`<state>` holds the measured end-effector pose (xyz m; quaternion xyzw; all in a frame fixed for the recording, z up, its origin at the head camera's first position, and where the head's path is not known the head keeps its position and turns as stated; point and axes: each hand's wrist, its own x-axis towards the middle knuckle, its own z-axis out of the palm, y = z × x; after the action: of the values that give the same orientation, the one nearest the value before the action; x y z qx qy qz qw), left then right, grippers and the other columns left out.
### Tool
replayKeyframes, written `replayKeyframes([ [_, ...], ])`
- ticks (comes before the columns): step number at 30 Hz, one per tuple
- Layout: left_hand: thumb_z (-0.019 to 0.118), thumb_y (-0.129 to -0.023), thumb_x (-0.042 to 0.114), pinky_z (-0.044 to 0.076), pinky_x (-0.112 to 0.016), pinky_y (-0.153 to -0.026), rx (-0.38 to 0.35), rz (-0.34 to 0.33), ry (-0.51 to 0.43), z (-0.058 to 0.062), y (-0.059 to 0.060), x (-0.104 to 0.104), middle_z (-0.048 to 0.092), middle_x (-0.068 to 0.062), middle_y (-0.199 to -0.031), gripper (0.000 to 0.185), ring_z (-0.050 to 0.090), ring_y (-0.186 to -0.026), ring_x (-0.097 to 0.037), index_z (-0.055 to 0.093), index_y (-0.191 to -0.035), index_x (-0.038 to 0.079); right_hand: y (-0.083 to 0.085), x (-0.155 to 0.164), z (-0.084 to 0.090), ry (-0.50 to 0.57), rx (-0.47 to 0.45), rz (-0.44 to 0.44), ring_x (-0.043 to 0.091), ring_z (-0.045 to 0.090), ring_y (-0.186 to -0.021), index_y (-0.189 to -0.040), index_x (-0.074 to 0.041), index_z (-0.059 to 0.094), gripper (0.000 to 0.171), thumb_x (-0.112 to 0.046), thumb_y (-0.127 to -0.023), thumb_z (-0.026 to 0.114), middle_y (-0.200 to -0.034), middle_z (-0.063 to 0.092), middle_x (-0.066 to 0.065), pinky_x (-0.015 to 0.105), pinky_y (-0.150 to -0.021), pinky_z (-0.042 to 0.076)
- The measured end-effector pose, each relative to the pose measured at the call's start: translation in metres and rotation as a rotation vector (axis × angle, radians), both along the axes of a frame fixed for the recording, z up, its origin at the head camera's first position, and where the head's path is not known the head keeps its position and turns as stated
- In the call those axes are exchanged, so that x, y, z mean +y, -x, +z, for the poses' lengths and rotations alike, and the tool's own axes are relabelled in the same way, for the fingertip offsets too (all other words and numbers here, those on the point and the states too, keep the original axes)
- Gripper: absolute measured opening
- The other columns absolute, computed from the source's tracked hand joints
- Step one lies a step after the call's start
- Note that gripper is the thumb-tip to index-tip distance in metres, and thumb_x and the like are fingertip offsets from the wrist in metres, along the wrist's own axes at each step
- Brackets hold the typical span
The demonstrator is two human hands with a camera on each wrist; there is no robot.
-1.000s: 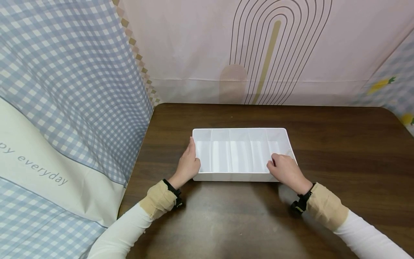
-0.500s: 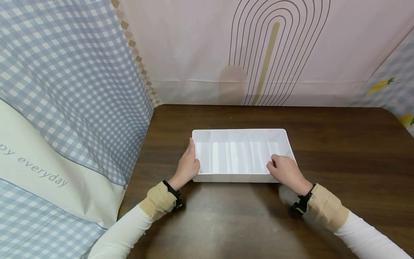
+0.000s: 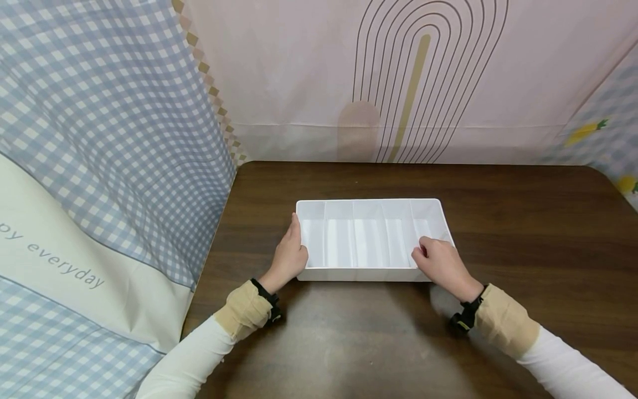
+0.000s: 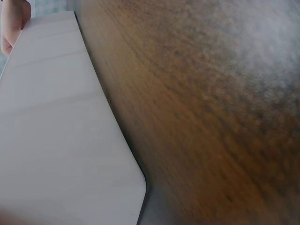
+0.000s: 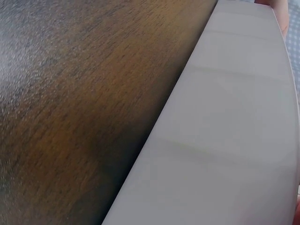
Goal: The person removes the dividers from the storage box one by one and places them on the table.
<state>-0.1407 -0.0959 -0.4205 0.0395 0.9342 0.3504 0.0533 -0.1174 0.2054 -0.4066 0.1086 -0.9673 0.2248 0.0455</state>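
Observation:
A white tray (image 3: 369, 274) with several side-by-side compartments sits on the dark wooden table, its near wall facing me. At its left end is my left hand (image 3: 289, 257), straight fingers laid along the outside of the end wall and thumb by the near corner. My right hand (image 3: 441, 263) grips the near right corner with curled fingers, thumb and forefinger over the rim; its other fingertips are hidden. The left wrist view shows the tray's near wall (image 4: 61, 136) close up, with my right hand (image 4: 11, 23) at its far end. The same wall (image 5: 225, 108) fills much of the right wrist view.
Brown wood of the table (image 3: 538, 221) surrounds the tray. Behind its far edge hangs a pink cloth (image 3: 289, 72) with curved line drawings. A blue checked cloth (image 3: 124, 100) hangs along the left side of the table.
Both hands and the tray keep nearly the same places. The whole head view has shifted down very slightly over the last second.

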Motion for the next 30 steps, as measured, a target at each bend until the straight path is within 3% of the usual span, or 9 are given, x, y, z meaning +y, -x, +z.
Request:
replayKeyframes([
  [19,0.035,-0.080,-0.004,0.028,-0.027,-0.049,0.016,-0.004,0.004,0.0010,-0.0006,0.0001,0.013,-0.016,-0.147,0.071,0.028,-0.048,-0.016,0.000,-0.142,0.002,0.0008,0.0013,0.0037,0.043,-0.009,-0.020,0.013,0.031,-0.046,-0.054,-0.008,0.040,0.028,-0.011,-0.082,0.043,-0.048,0.031,-0.002,0.023,-0.045,0.025],
  [30,0.035,-0.080,-0.003,0.029,-0.027,-0.050,0.020,-0.009,0.015,-0.0004,-0.0002,-0.0003,0.013,-0.016,-0.147,0.070,0.030,-0.050,-0.017,0.002,-0.142,0.001,0.0016,0.0021,0.0060,0.065,0.060,-0.015,0.011,0.028,-0.045,-0.051,-0.009,0.037,0.028,-0.008,-0.079,0.044,-0.046,0.029,-0.004,0.022,-0.044,0.022],
])
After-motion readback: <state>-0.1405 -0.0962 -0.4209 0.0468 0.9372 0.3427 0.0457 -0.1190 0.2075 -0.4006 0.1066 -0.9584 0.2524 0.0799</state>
